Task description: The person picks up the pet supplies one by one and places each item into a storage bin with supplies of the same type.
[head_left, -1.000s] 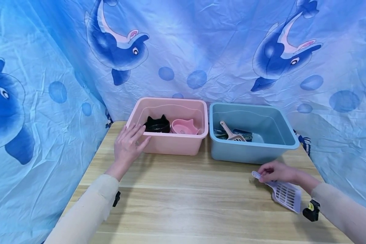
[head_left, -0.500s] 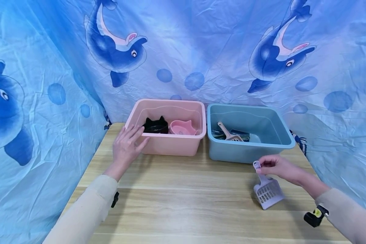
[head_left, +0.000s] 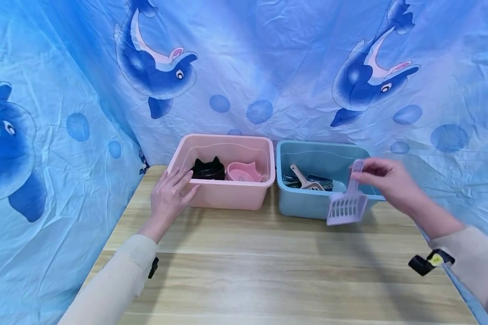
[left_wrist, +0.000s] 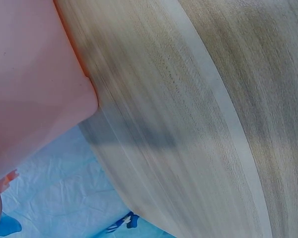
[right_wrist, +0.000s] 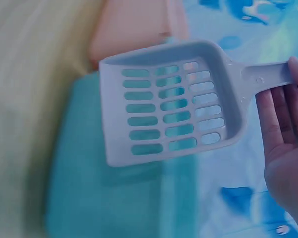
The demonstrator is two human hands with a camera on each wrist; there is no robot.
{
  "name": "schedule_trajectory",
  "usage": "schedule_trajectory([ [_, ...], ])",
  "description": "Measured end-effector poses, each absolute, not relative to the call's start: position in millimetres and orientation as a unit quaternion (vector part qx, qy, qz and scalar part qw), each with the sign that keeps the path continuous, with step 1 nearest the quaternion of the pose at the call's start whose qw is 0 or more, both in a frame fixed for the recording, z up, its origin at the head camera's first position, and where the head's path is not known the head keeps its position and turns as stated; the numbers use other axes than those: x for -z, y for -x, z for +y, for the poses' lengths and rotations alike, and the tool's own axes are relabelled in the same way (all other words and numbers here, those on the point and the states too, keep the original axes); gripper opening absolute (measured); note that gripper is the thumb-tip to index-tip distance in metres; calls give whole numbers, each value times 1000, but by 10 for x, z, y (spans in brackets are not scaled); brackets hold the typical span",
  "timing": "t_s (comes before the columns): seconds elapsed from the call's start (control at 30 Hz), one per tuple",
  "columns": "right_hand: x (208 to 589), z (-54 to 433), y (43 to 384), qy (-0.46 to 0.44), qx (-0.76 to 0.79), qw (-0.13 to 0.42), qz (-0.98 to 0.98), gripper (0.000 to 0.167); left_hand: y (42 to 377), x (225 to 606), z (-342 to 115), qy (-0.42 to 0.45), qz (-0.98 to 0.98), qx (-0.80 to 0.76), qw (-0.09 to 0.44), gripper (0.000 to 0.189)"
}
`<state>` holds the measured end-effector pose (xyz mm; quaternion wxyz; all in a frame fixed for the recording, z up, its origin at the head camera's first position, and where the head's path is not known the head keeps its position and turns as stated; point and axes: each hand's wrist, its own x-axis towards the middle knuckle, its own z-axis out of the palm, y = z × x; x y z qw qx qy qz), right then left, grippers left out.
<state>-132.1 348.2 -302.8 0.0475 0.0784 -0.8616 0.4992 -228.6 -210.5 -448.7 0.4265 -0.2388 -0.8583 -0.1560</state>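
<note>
A light purple slotted litter scoop (head_left: 347,206) hangs by its handle from my right hand (head_left: 386,178), which pinches it between thumb and fingers. It is in front of the blue bin (head_left: 317,205), with the handle rising past the bin's front rim. In the right wrist view the slotted scoop head (right_wrist: 164,101) fills the middle. My left hand (head_left: 168,196) rests on the front left corner of the pink bin (head_left: 227,197), fingers spread and fairly straight over the rim. Only a sliver of that hand shows in the left wrist view.
The pink bin holds a black cat-eared bowl (head_left: 209,170) and a pink one (head_left: 244,172). Inside the blue bin lie a beige scoop (head_left: 305,179) and several dark items (head_left: 321,181), partly hidden. Both stand at the back of the wooden table (head_left: 244,262), before a dolphin-print cloth (head_left: 244,67).
My right hand has lifted the purple scoop off the table and raised it to the blue bin's front rim, the head now hanging down. The left hand has stayed on the pink bin.
</note>
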Motion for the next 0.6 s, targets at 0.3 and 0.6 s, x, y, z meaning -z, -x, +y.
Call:
schedule_trajectory([
  [0.3,2482,3490,1866,-56,-535,111,-836,13,2273,4482,-2104,237,-858,153,429,53],
  [0.6,2753,3585,2460,-23,-522,63,-850,25,2260,4462,-2113,238,-862,143,424,53],
])
